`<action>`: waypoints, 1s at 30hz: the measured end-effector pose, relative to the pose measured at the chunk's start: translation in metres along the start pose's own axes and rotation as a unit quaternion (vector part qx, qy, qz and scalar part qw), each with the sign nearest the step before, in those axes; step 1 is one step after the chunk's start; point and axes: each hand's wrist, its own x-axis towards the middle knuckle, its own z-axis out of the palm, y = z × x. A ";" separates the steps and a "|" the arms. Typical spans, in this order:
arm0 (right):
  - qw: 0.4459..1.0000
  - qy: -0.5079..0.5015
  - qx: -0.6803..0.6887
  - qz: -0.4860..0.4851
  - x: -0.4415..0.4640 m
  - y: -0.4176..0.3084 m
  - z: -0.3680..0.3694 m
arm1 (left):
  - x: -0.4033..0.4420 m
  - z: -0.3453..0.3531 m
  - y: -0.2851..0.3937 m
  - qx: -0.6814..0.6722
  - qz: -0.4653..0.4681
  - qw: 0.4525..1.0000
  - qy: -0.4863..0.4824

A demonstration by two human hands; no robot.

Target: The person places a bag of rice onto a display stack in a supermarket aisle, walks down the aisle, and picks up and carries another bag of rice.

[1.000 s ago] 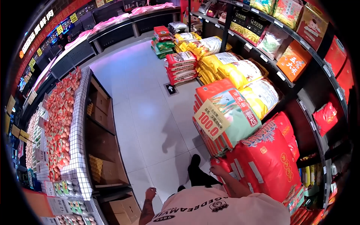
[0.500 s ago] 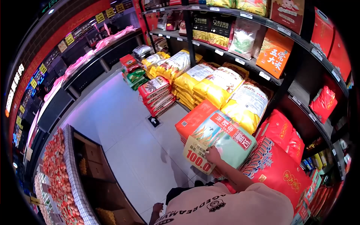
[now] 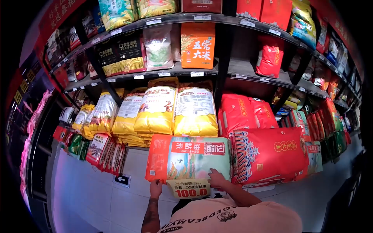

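Observation:
An orange and green rice bag (image 3: 189,157) lies on top of a stack in front of me, with its printed side up. A price card (image 3: 189,188) reading 100.0 hangs at its near edge. At the bag's near left corner, my left hand (image 3: 155,189) is closed on the edge. My right hand (image 3: 217,179) rests on the green part near the front edge, just right of the card, its fingers apart. Large red bags (image 3: 268,155) lie against the right side of the stack.
Yellow rice bags (image 3: 195,108) stand behind the stack, below dark shelves (image 3: 178,71) holding boxes and bags. Red-and-white bags (image 3: 101,153) are piled on the floor at the left, near an arrow sign (image 3: 122,180). More bags (image 3: 328,124) fill the right side.
The view has turned right to face the shelves. My left hand has come up from beside my body to the bag's corner. My right hand has moved from above the card to its right.

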 end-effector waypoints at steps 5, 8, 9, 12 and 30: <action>0.998 0.056 -0.011 0.029 -0.005 -0.012 -0.004 | 0.060 0.030 0.068 0.076 0.195 0.978 -0.018; 0.997 0.022 -0.007 0.074 -0.010 -0.008 -0.001 | 0.071 0.053 0.065 0.105 0.257 0.959 -0.058; 0.995 0.022 0.017 0.097 -0.012 -0.007 0.000 | 0.070 0.058 0.060 0.126 0.247 0.957 -0.090; 0.983 0.031 0.047 0.173 -0.023 -0.004 0.006 | 0.064 0.051 0.075 0.138 0.280 0.948 -0.067; 0.828 0.067 0.215 0.513 -0.181 0.011 0.107 | 0.084 0.109 0.130 0.094 0.403 0.882 -0.228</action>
